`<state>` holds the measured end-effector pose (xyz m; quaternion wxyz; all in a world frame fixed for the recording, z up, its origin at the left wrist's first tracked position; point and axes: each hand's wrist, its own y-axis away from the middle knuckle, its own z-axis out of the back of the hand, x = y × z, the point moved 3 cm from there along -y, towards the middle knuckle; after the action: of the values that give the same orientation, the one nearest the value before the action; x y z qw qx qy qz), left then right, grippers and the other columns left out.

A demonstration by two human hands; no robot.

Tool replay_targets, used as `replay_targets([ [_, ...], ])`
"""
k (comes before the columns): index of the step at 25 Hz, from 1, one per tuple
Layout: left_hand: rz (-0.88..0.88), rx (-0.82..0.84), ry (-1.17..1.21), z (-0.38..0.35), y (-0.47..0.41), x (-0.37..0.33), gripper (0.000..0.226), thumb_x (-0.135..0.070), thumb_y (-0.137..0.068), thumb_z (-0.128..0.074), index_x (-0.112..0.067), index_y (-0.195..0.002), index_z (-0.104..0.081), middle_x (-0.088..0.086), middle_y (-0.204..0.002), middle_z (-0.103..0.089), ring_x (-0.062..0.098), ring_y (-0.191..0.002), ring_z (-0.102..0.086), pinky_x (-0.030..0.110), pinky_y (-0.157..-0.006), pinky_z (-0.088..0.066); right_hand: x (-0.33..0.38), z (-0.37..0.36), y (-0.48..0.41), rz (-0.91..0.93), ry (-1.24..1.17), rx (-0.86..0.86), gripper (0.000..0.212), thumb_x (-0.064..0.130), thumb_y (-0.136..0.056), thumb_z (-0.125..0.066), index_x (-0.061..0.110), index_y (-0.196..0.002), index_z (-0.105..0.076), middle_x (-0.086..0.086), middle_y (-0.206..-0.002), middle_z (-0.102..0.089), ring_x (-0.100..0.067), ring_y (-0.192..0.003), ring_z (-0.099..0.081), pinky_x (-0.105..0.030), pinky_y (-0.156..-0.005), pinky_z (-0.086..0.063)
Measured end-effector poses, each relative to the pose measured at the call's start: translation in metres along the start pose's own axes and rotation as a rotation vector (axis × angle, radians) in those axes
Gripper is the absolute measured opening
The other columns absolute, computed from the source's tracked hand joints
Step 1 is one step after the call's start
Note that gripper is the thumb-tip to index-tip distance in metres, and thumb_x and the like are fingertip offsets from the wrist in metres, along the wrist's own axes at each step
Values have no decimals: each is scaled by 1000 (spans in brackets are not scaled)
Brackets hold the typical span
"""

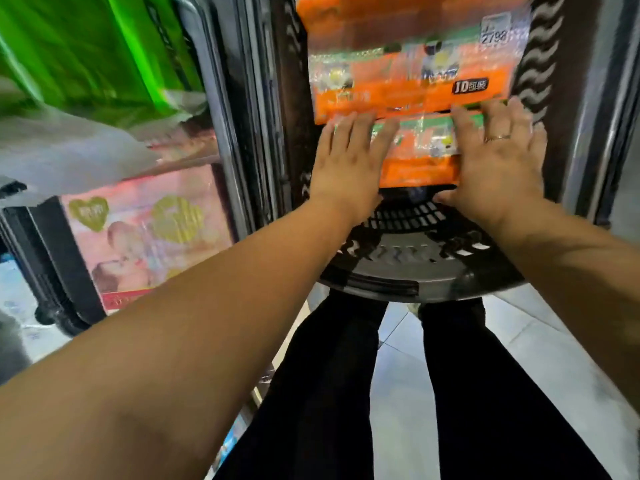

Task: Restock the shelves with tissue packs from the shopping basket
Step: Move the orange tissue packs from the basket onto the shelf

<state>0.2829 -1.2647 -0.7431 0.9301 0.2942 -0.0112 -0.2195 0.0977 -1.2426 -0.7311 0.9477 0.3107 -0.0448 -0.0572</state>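
Note:
A black plastic shopping basket (412,271) stands in front of me, holding orange tissue packs. The nearest orange pack (420,157) lies at the basket's near end. My left hand (346,168) lies flat on its left side and my right hand (498,161) on its right side, fingers spread, gripping the pack between them. A second orange tissue pack (408,84) lies just beyond it, and a third shows at the top edge. The basket's perforated floor shows below my hands.
On the left is a shelf with a green tissue pack (86,53) on top and a pink pack with gold hearts (149,233) below, between black uprights. White plastic wrap hangs between them. My legs in black trousers stand on light floor tiles (519,358).

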Motion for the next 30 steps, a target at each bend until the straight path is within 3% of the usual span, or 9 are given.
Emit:
replay_targets([
  [4,63,16,-29,-12,-1,10,89,-34,-84,-62,-28,-152,-5,14,-144,-28,36,-128,-30,46,-104,-32,5,-16,-4,31,150,-48,102,27,-69,-79,22,-148,-15,-17,-144,-30,-40,-133,-27,-65,-106,-23],
  [7,52,42,-5,-1,-1,13,85,-36,-84,-63,-26,-150,-11,15,-143,-29,37,-126,-32,44,-92,-40,7,-5,0,41,139,-40,97,31,-63,-83,18,-140,-26,-14,-139,-35,-39,-126,-34,-58,-92,-37],
  [10,2,63,16,17,11,18,88,-39,-82,-65,-27,-150,-12,14,-143,-29,37,-128,-30,44,-97,-38,12,12,15,54,134,-14,99,35,-60,-86,16,-139,-29,-13,-135,-39,-39,-119,-38,-54,-86,-42],
  [15,-59,98,-63,64,39,4,99,-34,-76,-70,-26,-152,-6,16,-145,-28,38,-133,-26,44,-112,-27,7,51,61,41,-21,20,94,32,-58,-87,13,-134,-36,-15,-130,-43,-39,-120,-38,-54,-88,-47],
  [20,-97,88,-46,127,71,-23,90,-27,-85,-58,-25,-153,0,21,-152,-18,42,-141,-13,50,-117,-15,-12,109,101,-3,-82,58,97,30,-57,-88,14,-137,-35,-14,-133,-40,-38,-123,-34,-53,-92,-46],
  [26,-145,25,109,182,123,12,100,-44,-75,-72,-26,-152,-10,14,-147,-30,33,-137,-25,40,-114,-22,17,179,137,127,-68,65,94,30,-60,-84,15,-138,-35,-13,-130,-39,-36,-121,-33,-47,-87,-45],
  [30,-120,-50,368,231,167,32,103,-43,-67,-80,-24,-151,-24,15,-146,-30,34,-136,-28,44,-113,-26,30,250,172,195,-61,50,95,37,-59,-82,13,-139,-36,-16,-128,-42,-37,-119,-36,-46,-87,-43],
])
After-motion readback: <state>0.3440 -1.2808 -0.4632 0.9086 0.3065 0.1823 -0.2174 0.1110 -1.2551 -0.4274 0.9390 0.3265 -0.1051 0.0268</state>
